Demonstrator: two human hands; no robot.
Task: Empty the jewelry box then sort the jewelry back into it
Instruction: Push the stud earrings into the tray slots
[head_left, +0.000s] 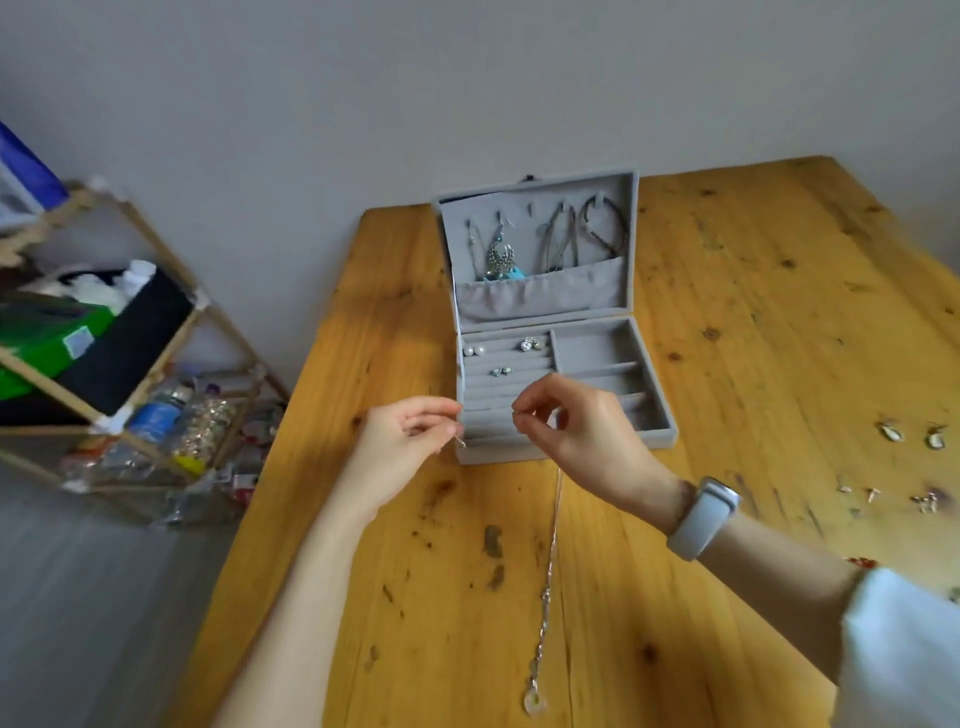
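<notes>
A grey velvet jewelry box (647, 436) stands open on the wooden table (727, 312). Its lid (540, 296) holds several hanging necklaces and earrings. Pearl studs (474, 351) and two other earring pairs sit in the ring rolls. In front of the box, my left hand (400, 447) pinches one end of a thin silver necklace (548, 597). My right hand (582, 431) pinches the other end. The chain hangs down toward me, with a pale pendant at its bottom.
Loose earrings (911, 436) and small studs (893, 496) lie on the table at the right. A wooden shelf rack (171, 343) with boxes and bottles stands on the floor to the left. A grey wall rises behind the table.
</notes>
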